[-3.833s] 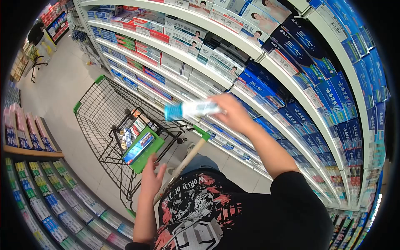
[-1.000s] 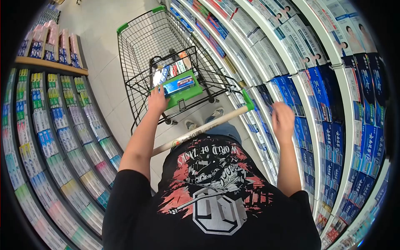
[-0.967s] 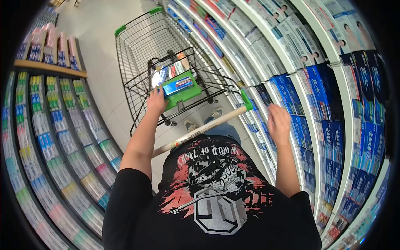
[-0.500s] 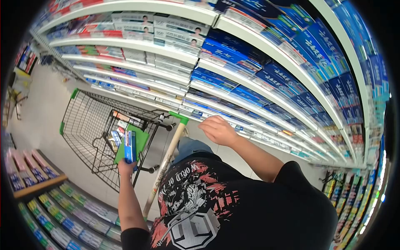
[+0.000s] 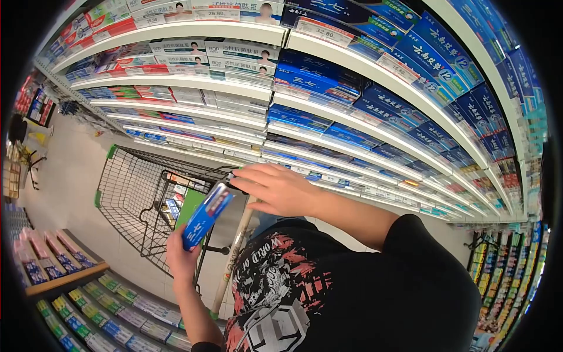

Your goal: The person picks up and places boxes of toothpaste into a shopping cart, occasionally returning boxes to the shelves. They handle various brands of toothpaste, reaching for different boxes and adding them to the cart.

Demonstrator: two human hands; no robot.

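A long blue box (image 5: 201, 224) with white characters is held by its lower end in my left hand (image 5: 180, 252), tilted up to the right above the shopping cart (image 5: 132, 199). My right hand (image 5: 272, 189) is at the box's upper end, palm down, its fingers stretched toward that end. Whether the fingertips touch the box is hard to tell. Beneath the box, the cart's green panel (image 5: 189, 206) and some small packages (image 5: 172, 208) show inside the black wire basket.
Shelves of boxed goods (image 5: 316, 76) with white edges rise ahead and to the right. The cart's pale handle (image 5: 234, 249) runs beside my body. A low display (image 5: 67, 281) stands at the lower left, and more racks (image 5: 498, 270) are at the far right.
My left hand has raised the blue box and tilted it to the right. My right hand has moved left from beside the handle to the box's upper end. The view has shifted slightly.
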